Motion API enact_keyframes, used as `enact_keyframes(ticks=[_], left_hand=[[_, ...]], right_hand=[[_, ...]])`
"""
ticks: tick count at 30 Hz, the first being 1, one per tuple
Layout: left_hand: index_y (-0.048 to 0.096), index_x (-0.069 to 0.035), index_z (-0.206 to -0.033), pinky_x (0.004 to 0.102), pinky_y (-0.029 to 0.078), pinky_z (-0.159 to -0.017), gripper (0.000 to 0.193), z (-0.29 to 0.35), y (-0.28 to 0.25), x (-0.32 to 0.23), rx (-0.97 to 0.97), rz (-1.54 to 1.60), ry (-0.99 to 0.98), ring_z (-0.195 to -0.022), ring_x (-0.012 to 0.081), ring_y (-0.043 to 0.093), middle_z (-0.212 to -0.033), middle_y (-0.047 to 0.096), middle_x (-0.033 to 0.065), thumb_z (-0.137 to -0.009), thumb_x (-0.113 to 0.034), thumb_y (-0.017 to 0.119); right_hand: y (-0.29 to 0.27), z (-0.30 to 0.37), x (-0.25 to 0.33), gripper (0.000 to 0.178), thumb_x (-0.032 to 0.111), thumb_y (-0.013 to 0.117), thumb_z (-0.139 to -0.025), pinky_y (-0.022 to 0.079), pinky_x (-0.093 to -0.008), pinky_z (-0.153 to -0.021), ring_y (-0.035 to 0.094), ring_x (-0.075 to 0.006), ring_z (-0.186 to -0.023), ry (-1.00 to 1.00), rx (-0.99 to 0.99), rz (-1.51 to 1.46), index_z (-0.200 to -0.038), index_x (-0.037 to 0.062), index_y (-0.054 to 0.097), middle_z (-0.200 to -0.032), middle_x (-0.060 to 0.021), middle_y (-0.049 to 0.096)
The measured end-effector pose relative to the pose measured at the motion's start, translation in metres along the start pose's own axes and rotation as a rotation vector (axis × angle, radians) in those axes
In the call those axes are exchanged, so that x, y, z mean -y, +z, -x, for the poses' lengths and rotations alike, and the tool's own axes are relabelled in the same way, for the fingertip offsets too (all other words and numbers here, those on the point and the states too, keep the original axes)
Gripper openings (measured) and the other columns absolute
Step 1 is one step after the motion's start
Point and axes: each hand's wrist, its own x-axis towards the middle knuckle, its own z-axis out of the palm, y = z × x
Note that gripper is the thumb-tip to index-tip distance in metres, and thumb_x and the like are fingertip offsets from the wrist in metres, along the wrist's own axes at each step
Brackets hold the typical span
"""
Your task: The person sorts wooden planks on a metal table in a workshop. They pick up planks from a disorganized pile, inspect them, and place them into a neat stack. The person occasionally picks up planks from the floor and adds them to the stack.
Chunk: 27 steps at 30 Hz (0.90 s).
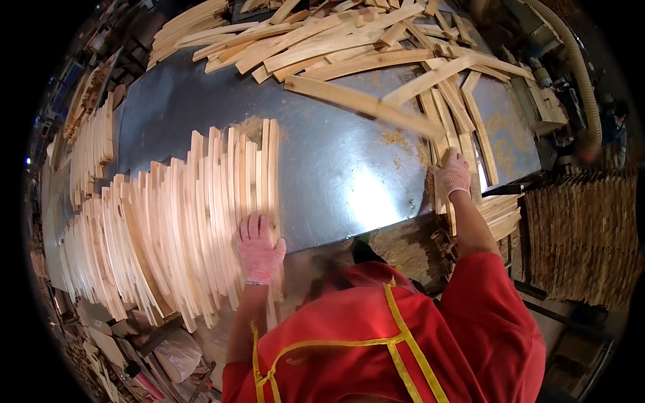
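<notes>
My left hand (259,248), in a pale pink glove, lies with fingers stretched over the right end of a row of wooden slats (201,195). These slats stand side by side, their near ends reaching past the table's edge. My right hand (453,172), gloved too, is at the table's right front with curled fingers around a wooden slat (440,201); other slats lie close by, and its exact grip is partly hidden. Just beyond that hand, a motion-blurred slat (363,104) slants across the table, its right end near my fingers.
A loose heap of slats (322,47) covers the far side of the metal table (329,181). Sawdust (396,139) lies in patches. Tall stacked wood (581,235) stands at the right, below a ribbed hose (578,60). More slats (93,151) stand at the left.
</notes>
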Motion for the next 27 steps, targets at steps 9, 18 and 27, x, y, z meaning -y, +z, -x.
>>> enact_keyframes(ticks=[9, 18, 27], left_hand=[[0.054, -0.011, -0.146, 0.0512, 0.031, -0.12, 0.08, -0.004, -0.006, 0.0, -0.009, 0.014, 0.004, -0.146, 0.0324, 0.04, -0.152, 0.049, 0.0088, -0.075, -0.039, 0.078], [0.053, -0.011, -0.153, 0.0506, 0.028, -0.125, 0.075, -0.003, -0.028, -0.003, 0.201, 0.043, -0.11, -0.15, 0.0304, 0.039, -0.159, 0.049, 0.0088, -0.087, -0.045, 0.065], [0.047, -0.011, -0.153, 0.0481, 0.025, -0.126, 0.075, 0.006, -0.033, 0.004, 0.15, 0.041, -0.055, -0.152, 0.0315, 0.034, -0.156, 0.045, 0.0121, -0.09, -0.047, 0.066]], right_hand=[[0.018, 0.05, -0.03, 0.066, 0.03, 0.081, -0.083, 0.05, -0.0512, -0.107, 0.056, -0.0439, -0.131, -0.101, -0.068, -0.119, -0.14, 0.0121, 0.053, -0.139, -0.0205, 0.061], [0.08, 0.116, -0.095, 0.083, 0.044, 0.078, -0.089, 0.053, -0.0514, -0.102, 0.065, -0.045, -0.119, -0.227, -0.145, -0.019, -0.157, 0.009, 0.047, -0.13, -0.0254, 0.068], [0.109, 0.097, -0.129, 0.06, 0.016, 0.073, -0.095, 0.06, -0.0384, -0.086, 0.07, -0.025, -0.096, 0.095, 0.598, -1.712, -0.15, 0.0089, 0.05, -0.116, -0.0183, 0.07]])
